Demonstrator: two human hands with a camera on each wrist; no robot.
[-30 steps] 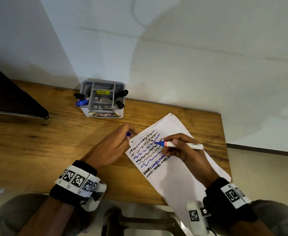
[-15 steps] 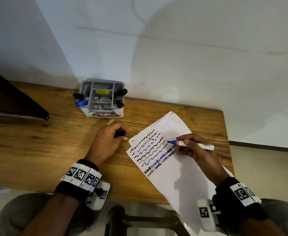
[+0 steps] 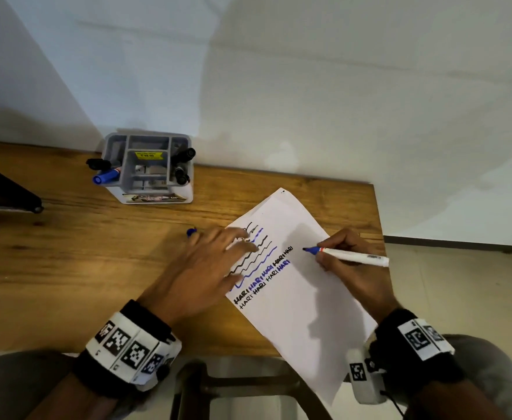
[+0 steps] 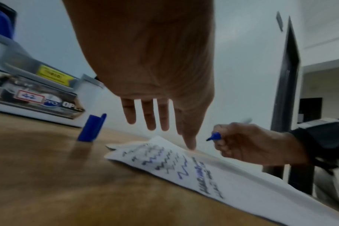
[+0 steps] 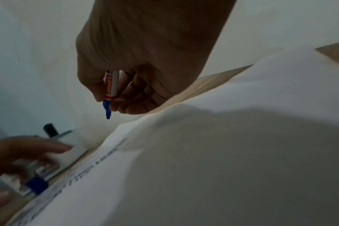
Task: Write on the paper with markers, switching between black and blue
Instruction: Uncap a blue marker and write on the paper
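Note:
The white paper [image 3: 297, 298] lies slanted on the wooden table, with black and blue wavy lines and rows of "HARI". My left hand [image 3: 236, 244] is flat with straight fingers over the paper's upper left corner; in the left wrist view its forefinger [image 4: 190, 145] touches the paper [image 4: 242, 183]. A blue cap [image 3: 191, 231] [image 4: 92, 128] stands upright on the wood just left of that hand. My right hand [image 3: 324, 253] grips the uncapped blue marker [image 3: 351, 256] [image 5: 110, 87]. The marker's tip is just above the paper [image 5: 222, 137], right of the writing.
A grey organiser [image 3: 148, 189] stands at the back by the wall, holding a capped blue marker [image 3: 106, 176] and black markers [image 3: 185, 154]. A dark object [image 3: 6, 189] juts in at the left. The table's right edge [image 3: 377, 213] is beside my right hand.
My left hand has let go of the blue cap, which now stands on the table, and has moved right onto the paper. The right hand with the marker has shifted right along the writing.

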